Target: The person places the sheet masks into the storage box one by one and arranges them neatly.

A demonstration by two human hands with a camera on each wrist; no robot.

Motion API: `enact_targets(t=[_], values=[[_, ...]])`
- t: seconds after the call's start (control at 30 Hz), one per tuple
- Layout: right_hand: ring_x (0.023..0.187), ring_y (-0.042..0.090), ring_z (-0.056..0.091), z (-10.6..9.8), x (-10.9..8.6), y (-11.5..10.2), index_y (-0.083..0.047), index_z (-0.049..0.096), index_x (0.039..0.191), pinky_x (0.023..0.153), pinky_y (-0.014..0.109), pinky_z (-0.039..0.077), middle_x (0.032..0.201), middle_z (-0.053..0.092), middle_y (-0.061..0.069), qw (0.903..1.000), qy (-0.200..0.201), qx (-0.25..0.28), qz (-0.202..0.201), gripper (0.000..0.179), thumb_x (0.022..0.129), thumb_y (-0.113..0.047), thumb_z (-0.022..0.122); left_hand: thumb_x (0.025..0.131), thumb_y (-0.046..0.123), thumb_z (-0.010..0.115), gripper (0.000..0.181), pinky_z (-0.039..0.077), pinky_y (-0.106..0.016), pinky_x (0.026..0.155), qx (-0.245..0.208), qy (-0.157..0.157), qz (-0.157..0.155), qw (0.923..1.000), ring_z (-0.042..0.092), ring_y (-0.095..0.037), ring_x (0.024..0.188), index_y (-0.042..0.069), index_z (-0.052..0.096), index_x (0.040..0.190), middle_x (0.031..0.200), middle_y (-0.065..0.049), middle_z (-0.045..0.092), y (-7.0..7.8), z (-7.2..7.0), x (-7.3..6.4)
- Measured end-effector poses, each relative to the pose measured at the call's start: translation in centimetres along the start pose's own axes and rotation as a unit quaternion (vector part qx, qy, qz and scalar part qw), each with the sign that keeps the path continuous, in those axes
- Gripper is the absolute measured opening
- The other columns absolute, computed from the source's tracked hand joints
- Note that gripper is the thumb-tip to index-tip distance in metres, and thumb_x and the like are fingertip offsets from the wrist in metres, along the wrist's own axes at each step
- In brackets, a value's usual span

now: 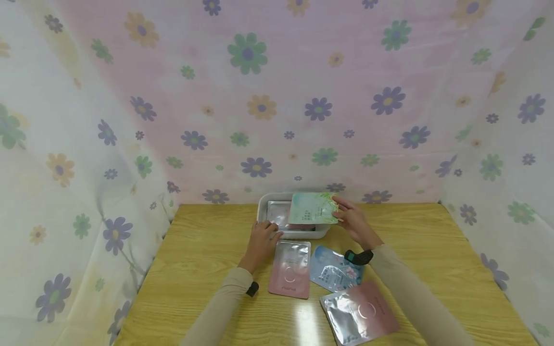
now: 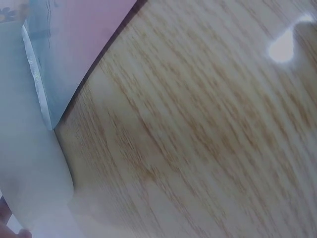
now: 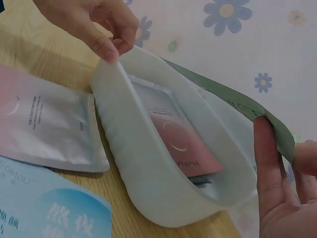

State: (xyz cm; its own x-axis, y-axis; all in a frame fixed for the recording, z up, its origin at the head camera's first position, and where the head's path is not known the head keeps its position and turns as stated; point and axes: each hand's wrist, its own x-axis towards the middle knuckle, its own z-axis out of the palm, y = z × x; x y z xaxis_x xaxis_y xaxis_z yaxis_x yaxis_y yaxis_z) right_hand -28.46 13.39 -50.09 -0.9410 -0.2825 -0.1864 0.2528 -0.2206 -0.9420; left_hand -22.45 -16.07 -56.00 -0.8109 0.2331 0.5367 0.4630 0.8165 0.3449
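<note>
My right hand (image 1: pixel 356 225) pinches a pale green face-mask packet (image 1: pixel 312 208) by its right edge, holding it over the white plastic basket (image 1: pixel 325 232). In the right wrist view the packet is seen nearly edge-on, between the thumb and fingers (image 3: pixel 267 158). My left hand (image 1: pixel 259 242) grips the near left part of the basket's rim, thumb and curled fingers showing at the edge. Inside the basket lies a silver and pink packet (image 3: pixel 178 139), with the edge of another one under it.
On the wooden table (image 1: pixel 207 269), in front of the basket, lie a silver-pink packet (image 1: pixel 291 269), a blue flowered packet (image 1: pixel 331 271) and a larger silver-pink packet (image 1: pixel 361 315). A flowered cloth (image 1: pixel 281 96) hangs right behind the basket and at both sides.
</note>
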Motion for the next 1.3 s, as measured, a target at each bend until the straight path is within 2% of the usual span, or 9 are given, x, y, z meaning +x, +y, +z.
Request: enact_targets(t=[0.07, 0.13, 0.23, 0.33, 0.63, 0.9, 1.13, 1.23, 1.3], values=[[0.137, 0.027, 0.023, 0.3, 0.5, 0.2, -0.008, 0.027, 0.149, 0.074, 0.024, 0.044, 0.157, 0.006, 0.012, 1.0, -0.003, 0.002, 0.005, 0.059, 0.095, 0.006, 0.047, 0.087, 0.024, 0.07, 0.016, 0.035, -0.062, 0.095, 0.002, 0.003, 0.003, 1.0, 0.058, -0.025, 0.085, 0.009, 0.065, 0.089, 0.087, -0.003, 0.058, 0.0, 0.0, 0.1], [0.133, 0.022, 0.031, 0.7, 0.9, 0.3, -0.009, 0.029, 0.148, 0.071, 0.024, 0.042, 0.157, 0.007, 0.011, 0.9999, -0.002, 0.003, 0.011, 0.059, 0.095, 0.005, 0.048, 0.086, 0.024, 0.07, 0.015, 0.036, -0.062, 0.095, 0.003, 0.006, 0.005, 1.0, 0.058, -0.024, 0.085, 0.009, 0.065, 0.088, 0.087, -0.003, 0.058, 0.0, 0.0, 0.1], [0.108, 0.008, 0.049, 1.2, 1.4, 0.5, -0.01, 0.031, 0.148, 0.067, 0.023, 0.039, 0.157, 0.01, 0.01, 0.9998, 0.005, 0.0, 0.019, 0.058, 0.094, 0.004, 0.049, 0.086, 0.023, 0.071, 0.015, 0.036, -0.062, 0.094, 0.003, 0.006, 0.006, 1.0, 0.058, -0.024, 0.084, 0.01, 0.065, 0.088, 0.086, -0.003, 0.058, -0.1, 0.0, 0.3], [0.092, -0.001, 0.049, 1.7, 1.9, 0.6, -0.01, 0.032, 0.147, 0.067, 0.023, 0.038, 0.157, 0.012, 0.01, 0.9997, 0.005, -0.012, 0.02, 0.058, 0.094, 0.003, 0.05, 0.086, 0.024, 0.07, 0.016, 0.036, -0.062, 0.094, 0.003, 0.004, 0.007, 1.0, 0.058, -0.024, 0.085, 0.009, 0.065, 0.088, 0.087, -0.003, 0.058, -0.1, 0.0, 0.4], [0.077, 0.004, 0.05, 3.6, 3.6, 1.8, -0.006, 0.033, 0.146, 0.067, 0.023, 0.039, 0.156, 0.011, 0.013, 0.9993, 0.003, 0.013, 0.034, 0.057, 0.093, 0.009, 0.048, 0.086, 0.025, 0.07, 0.018, 0.036, -0.062, 0.095, 0.009, 0.005, 0.005, 0.9999, 0.058, -0.026, 0.083, 0.009, 0.064, 0.086, 0.086, -0.004, 0.058, 0.0, -0.1, 0.1], [0.055, 0.007, 0.04, 5.2, 4.6, 3.0, -0.001, 0.036, 0.143, 0.051, 0.022, 0.032, 0.149, 0.025, 0.014, 0.9977, 0.021, 0.048, 0.041, 0.058, 0.089, 0.014, 0.048, 0.084, 0.023, 0.072, 0.017, 0.038, -0.061, 0.092, 0.01, 0.023, 0.018, 0.9995, 0.057, -0.023, 0.08, 0.008, 0.065, 0.086, 0.084, -0.003, 0.057, 0.1, 0.1, -0.3], [0.06, 0.008, 0.044, 5.8, 5.3, 3.9, 0.003, 0.046, 0.136, 0.052, 0.022, 0.039, 0.136, 0.04, 0.019, 0.9965, 0.047, -0.069, 0.0, 0.052, 0.085, 0.012, 0.054, 0.084, 0.023, 0.072, 0.016, 0.039, -0.06, 0.091, 0.008, 0.022, 0.015, 0.9996, 0.057, -0.022, 0.082, 0.009, 0.065, 0.087, 0.084, -0.002, 0.058, 0.3, 0.1, 0.0], [0.08, 0.014, 0.051, 6.0, 5.6, 4.0, 0.005, 0.05, 0.132, 0.056, 0.022, 0.043, 0.134, 0.046, 0.023, 0.985, 0.049, -0.163, -0.029, 0.05, 0.082, 0.011, 0.055, 0.084, 0.022, 0.073, 0.015, 0.039, -0.06, 0.091, 0.006, 0.024, 0.014, 0.9996, 0.057, -0.023, 0.082, 0.009, 0.064, 0.085, 0.084, -0.003, 0.058, 0.3, 0.0, 0.1], [0.09, 0.02, 0.049, 6.1, 5.8, 4.0, 0.006, 0.051, 0.13, 0.056, 0.024, 0.043, 0.131, 0.05, 0.025, 0.9702, 0.042, -0.233, -0.053, 0.051, 0.08, 0.011, 0.055, 0.083, 0.022, 0.073, 0.015, 0.039, -0.06, 0.091, 0.007, 0.027, 0.013, 0.9995, 0.057, -0.023, 0.082, 0.01, 0.063, 0.085, 0.083, -0.002, 0.057, 0.3, -0.1, 0.1]])
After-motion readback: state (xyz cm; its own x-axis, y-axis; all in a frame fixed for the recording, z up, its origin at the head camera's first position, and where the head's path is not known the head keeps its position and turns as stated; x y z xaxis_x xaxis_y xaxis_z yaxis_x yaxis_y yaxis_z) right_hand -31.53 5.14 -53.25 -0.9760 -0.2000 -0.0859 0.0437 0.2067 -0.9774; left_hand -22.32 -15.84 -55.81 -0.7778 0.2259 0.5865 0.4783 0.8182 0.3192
